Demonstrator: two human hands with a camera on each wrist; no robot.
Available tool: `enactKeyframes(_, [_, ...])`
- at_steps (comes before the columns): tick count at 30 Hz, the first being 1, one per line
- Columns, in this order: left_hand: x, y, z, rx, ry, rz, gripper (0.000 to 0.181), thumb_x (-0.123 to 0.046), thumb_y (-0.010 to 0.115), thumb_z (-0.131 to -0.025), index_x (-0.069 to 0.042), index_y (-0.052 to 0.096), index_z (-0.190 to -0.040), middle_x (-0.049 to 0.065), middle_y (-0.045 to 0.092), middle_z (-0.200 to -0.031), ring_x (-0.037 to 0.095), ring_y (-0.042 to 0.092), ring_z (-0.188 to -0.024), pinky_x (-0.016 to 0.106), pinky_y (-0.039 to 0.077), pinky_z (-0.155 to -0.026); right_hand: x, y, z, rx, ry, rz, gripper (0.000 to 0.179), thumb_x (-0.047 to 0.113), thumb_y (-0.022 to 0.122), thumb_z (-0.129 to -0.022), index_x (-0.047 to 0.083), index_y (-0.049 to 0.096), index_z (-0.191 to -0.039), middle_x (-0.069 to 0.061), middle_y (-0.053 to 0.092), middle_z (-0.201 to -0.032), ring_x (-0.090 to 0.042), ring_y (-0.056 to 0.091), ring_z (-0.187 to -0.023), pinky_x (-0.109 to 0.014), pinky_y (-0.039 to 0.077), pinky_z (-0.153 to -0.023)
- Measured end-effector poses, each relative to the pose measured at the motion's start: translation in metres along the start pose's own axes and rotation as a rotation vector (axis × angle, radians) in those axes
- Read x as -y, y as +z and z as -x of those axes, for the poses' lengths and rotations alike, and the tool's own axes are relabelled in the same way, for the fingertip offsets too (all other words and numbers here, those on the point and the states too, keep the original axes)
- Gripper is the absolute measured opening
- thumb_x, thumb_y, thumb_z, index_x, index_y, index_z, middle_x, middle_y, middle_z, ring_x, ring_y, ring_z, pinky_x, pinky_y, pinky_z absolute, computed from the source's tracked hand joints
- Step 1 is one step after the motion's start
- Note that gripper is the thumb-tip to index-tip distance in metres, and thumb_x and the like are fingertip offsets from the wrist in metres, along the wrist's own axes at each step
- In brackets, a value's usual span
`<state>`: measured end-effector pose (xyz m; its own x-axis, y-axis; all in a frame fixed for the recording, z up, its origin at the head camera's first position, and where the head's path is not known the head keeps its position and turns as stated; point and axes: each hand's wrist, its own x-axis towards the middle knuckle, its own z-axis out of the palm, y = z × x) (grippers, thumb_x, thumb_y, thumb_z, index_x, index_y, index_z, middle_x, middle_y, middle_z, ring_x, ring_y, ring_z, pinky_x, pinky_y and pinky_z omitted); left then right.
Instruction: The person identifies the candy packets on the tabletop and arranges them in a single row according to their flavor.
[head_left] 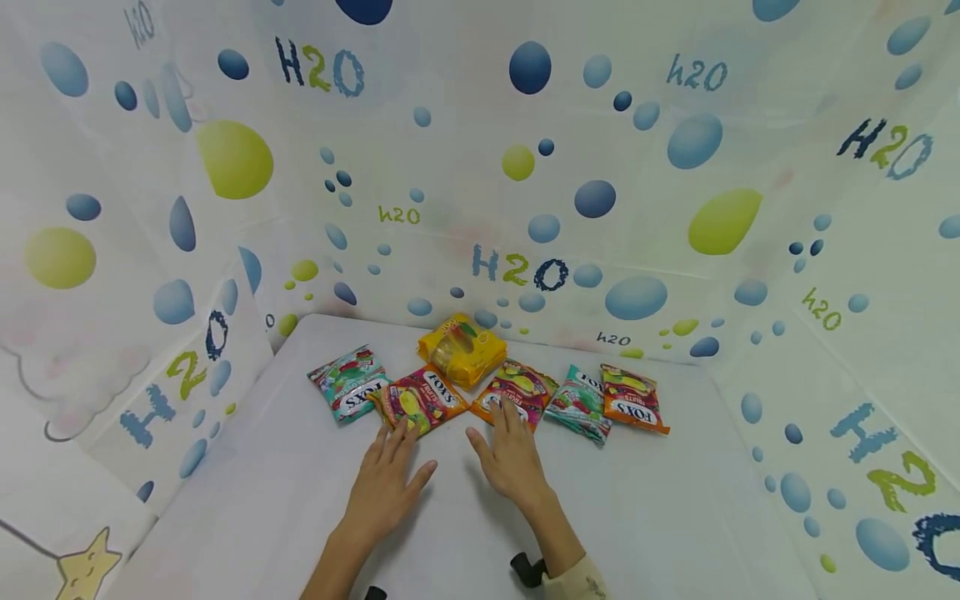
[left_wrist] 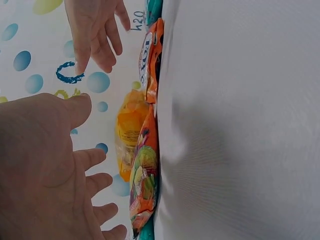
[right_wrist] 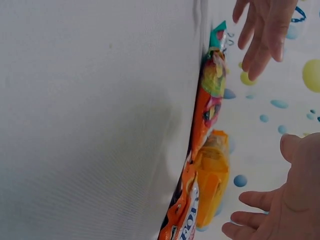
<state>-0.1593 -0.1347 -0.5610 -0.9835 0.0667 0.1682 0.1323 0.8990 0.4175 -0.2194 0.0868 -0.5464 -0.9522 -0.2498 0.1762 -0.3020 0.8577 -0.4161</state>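
Both hands hover over the white table with nothing in them, fingers spread and fairly straight. My left hand point(head_left: 382, 490) is in front of a red-and-orange Fox's Fruits candy bag point(head_left: 422, 402), its fingertips overlapping the bag's near edge in the head view. A second such bag point(head_left: 529, 382) lies just beyond my right hand point(head_left: 513, 457), whose fingers cover part of it. In the left wrist view, the left palm point(left_wrist: 45, 165) stands apart from the bags. The right wrist view likewise has a gap between the right hand point(right_wrist: 287, 200) and the orange bag point(right_wrist: 187, 205).
Behind the two bags sits a yellow package point(head_left: 463, 352) with a mango picture. A teal Fox's bag point(head_left: 351, 383) lies at the left; another teal bag point(head_left: 579, 403) and an orange one point(head_left: 632, 395) lie at the right. Patterned white sheets point(head_left: 450, 167) enclose the table point(head_left: 637, 517).
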Motion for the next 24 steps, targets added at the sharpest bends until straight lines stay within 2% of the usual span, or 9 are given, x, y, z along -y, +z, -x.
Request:
enactKeyframes(8, [-0.002,-0.001,-0.006,0.006,0.001,0.016,0.072,-0.054,0.051,-0.096,-0.013,0.035,-0.152,0.015,0.030,-0.157,0.043,0.016,-0.146,0.059,0.017,-0.115,0.001,0.000,-0.007,0.018,0.012,0.014,0.081,0.066,0.032,-0.097,0.007,0.029,-0.153,-0.013,0.018,-0.161,-0.030,0.020,-0.147,-0.053,0.024,-0.116])
enactKeyframes(15, [0.002,0.000,-0.012,0.021,0.000,0.012,0.074,-0.059,0.047,-0.096,-0.013,0.034,-0.153,0.016,0.031,-0.157,0.044,0.016,-0.145,0.059,0.018,-0.115,0.004,0.007,-0.014,0.023,-0.001,-0.002,0.081,0.064,0.033,-0.098,0.004,0.031,-0.152,-0.017,0.020,-0.160,-0.034,0.022,-0.146,-0.055,0.023,-0.115])
enactKeyframes(24, [0.010,0.004,-0.017,-0.011,0.000,0.016,0.073,-0.060,0.046,-0.096,-0.013,0.038,-0.151,0.015,0.030,-0.157,0.045,0.019,-0.144,0.061,0.023,-0.112,0.010,0.017,-0.024,0.007,-0.042,0.014,0.078,0.060,0.035,-0.099,0.001,0.031,-0.151,-0.015,0.023,-0.160,-0.033,0.021,-0.147,-0.055,0.023,-0.115])
